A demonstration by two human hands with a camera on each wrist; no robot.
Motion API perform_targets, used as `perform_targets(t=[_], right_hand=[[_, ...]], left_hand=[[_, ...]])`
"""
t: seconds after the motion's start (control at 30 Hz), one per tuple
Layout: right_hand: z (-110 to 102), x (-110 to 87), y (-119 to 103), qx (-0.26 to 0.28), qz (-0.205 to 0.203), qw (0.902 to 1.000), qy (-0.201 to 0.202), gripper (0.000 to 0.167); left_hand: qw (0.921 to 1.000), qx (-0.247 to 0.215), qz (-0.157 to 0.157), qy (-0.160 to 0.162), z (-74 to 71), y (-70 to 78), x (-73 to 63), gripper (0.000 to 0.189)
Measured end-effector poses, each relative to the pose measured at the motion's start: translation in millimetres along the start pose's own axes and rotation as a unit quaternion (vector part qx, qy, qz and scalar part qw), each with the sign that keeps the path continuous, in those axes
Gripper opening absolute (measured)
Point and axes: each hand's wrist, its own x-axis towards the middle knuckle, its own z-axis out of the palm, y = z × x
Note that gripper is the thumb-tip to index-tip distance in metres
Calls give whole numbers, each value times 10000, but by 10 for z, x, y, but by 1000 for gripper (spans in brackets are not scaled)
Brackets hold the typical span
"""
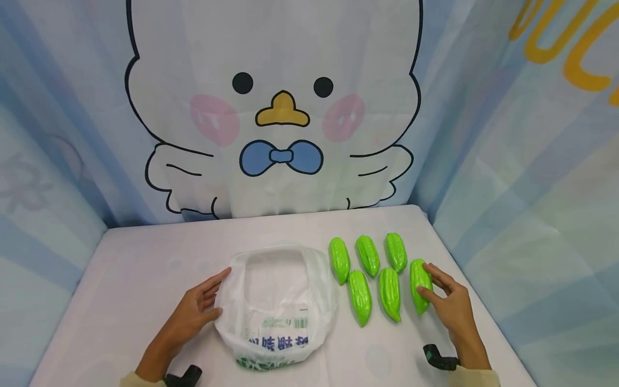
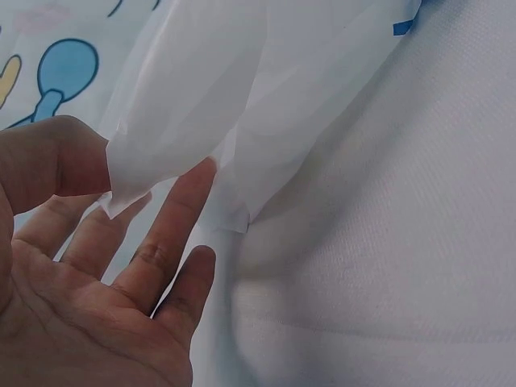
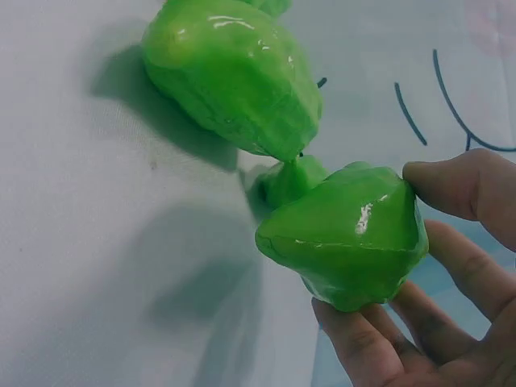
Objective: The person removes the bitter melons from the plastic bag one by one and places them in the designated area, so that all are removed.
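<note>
A white plastic bag (image 1: 321,301) with printing stands on the table, its mouth spread wide. My left hand (image 1: 191,312) touches the bag's left side with fairly straight fingers. In the left wrist view, the bag's thin film (image 2: 242,89) lies against the thumb and a fingertip of that hand (image 2: 105,274). To the right, my right hand (image 1: 454,306) holds a shiny green bitter melon (image 1: 419,285) between thumb and fingers. Up close, the held bitter melon (image 3: 347,234) shows its ridged, tapered end, with the right hand's (image 3: 435,322) fingers beneath and beside it.
Several more green bitter melons (image 1: 360,297) lie in two rows between the bag and my right hand. The white-covered table (image 1: 140,279) extends left of the bag. Printed curtains (image 1: 280,188) stand behind and at both sides.
</note>
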Motion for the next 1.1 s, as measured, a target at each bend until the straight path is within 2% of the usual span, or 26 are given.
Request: perform_targets(t=[0.17,0.53,0.8,0.97,1.1], right_hand=[[-4,-2,77,122,110,9998,-90,68],[-9,68,243,39,358,9986,-383,68],[23,53,294,-28,402,9988,-277,66],[24,19,280,-135,339,9992,-182,64],[47,7,225,-187,289,9993,109,64]], left_hand=[[10000,12,26,-13,12,6,-15,89],[10000,-80,43,-25,53,24,-27,89],[9999,-66,77,-29,60,2,-24,88],[9994,-104,314,-74,72,-7,-50,88],[9980,-53,624,119,92,12,-79,83]])
